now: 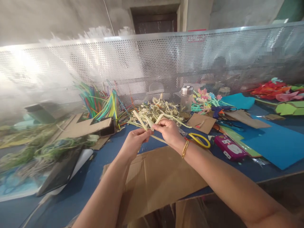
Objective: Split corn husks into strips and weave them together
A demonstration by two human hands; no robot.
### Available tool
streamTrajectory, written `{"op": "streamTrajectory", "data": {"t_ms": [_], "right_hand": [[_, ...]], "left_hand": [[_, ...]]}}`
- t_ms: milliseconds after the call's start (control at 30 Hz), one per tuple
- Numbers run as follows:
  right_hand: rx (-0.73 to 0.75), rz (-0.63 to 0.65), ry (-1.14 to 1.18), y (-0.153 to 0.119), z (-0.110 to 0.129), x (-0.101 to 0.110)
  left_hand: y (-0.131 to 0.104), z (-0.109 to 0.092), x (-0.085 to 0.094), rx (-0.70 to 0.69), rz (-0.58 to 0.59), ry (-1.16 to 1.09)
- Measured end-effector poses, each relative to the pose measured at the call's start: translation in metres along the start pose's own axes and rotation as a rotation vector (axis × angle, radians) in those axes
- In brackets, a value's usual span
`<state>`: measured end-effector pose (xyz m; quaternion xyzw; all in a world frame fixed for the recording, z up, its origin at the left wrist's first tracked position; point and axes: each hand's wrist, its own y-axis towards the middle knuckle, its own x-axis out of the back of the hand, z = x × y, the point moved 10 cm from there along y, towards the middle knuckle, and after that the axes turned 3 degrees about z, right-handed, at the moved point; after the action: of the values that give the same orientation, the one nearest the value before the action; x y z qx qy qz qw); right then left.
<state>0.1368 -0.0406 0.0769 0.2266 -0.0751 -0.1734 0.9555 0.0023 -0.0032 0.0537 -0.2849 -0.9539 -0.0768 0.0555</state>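
My left hand and my right hand meet over the middle of the table, fingertips almost touching. Between them they pinch pale green, flat plant-like strips; several ends fan upward and one trails down to the right under my right hand. Both hands are closed, thumbs pressed against the fingers. Just behind lies a heap of similar pale curled strips. Below my wrists a flat sheet of brown cardboard rests at the table's front edge. A gold bracelet circles my right wrist.
Yellow-handled scissors, a purple case and a blue sheet lie to the right. A glass jar stands behind. Coloured stems and green string are left. A perforated metal panel borders the back.
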Motion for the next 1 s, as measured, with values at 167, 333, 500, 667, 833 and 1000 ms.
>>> {"op": "streamTrajectory", "data": {"t_ms": [167, 333, 500, 667, 833, 1000], "right_hand": [[-0.014, -0.036, 0.064, -0.002, 0.003, 0.003], [-0.157, 0.011, 0.243, -0.002, -0.012, -0.005], [-0.297, -0.077, 0.595, -0.002, -0.027, 0.000], [-0.252, -0.113, 0.730, 0.001, -0.021, 0.004], [-0.185, -0.159, 0.687, -0.003, -0.014, 0.006], [-0.143, -0.266, 0.648, -0.003, -0.012, 0.015]], "left_hand": [[-0.003, -0.006, 0.001, -0.023, 0.008, 0.076], [-0.004, 0.002, 0.004, 0.070, 0.114, -0.147], [-0.008, 0.010, 0.000, 0.257, 0.251, -0.604], [0.000, 0.009, -0.001, 0.104, 0.071, -0.778], [0.005, 0.016, -0.013, 0.017, -0.020, -0.618], [0.005, 0.018, -0.002, 0.015, -0.111, -0.696]]}}
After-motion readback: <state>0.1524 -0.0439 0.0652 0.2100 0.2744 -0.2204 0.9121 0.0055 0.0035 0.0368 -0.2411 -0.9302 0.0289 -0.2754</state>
